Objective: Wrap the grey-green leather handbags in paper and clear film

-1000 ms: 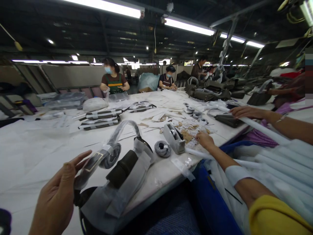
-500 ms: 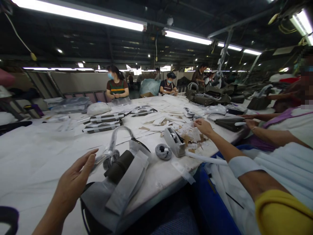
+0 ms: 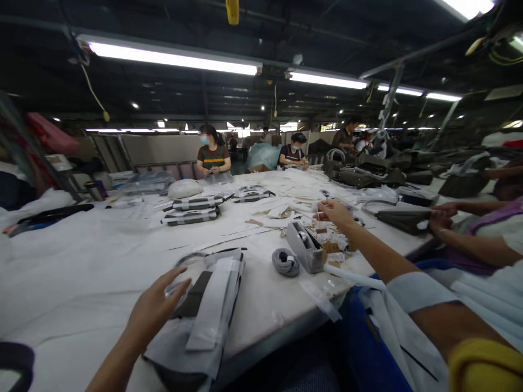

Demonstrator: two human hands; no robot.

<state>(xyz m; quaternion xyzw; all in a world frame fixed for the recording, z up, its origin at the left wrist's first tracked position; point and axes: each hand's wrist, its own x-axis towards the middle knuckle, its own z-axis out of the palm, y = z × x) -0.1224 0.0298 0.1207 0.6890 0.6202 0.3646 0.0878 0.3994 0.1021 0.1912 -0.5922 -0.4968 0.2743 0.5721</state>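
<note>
My left hand (image 3: 157,302) is at the left edge of a dark bag (image 3: 200,294), thumb and fingers apart. White strips (image 3: 214,305) and clear plastic lie over the bag, near the table's front edge. My right hand (image 3: 335,213) reaches over the table behind a grey tape dispenser (image 3: 305,247), its fingers pinched together; what they hold, if anything, is too small to make out. Left of the dispenser sits a grey coil (image 3: 285,262).
Wrapped bags (image 3: 192,209) lie further back on the white table (image 3: 102,261). Paper scraps (image 3: 335,239) surround the dispenser's right side. A blue bin (image 3: 363,337) stands at the front right. A person's hands (image 3: 443,218) work at the right; other people sit behind.
The view has turned left, so the table things appear further right. The bag's handle and plastic now lie lower and flatter. My right hand has shifted left relative to the dispenser.
</note>
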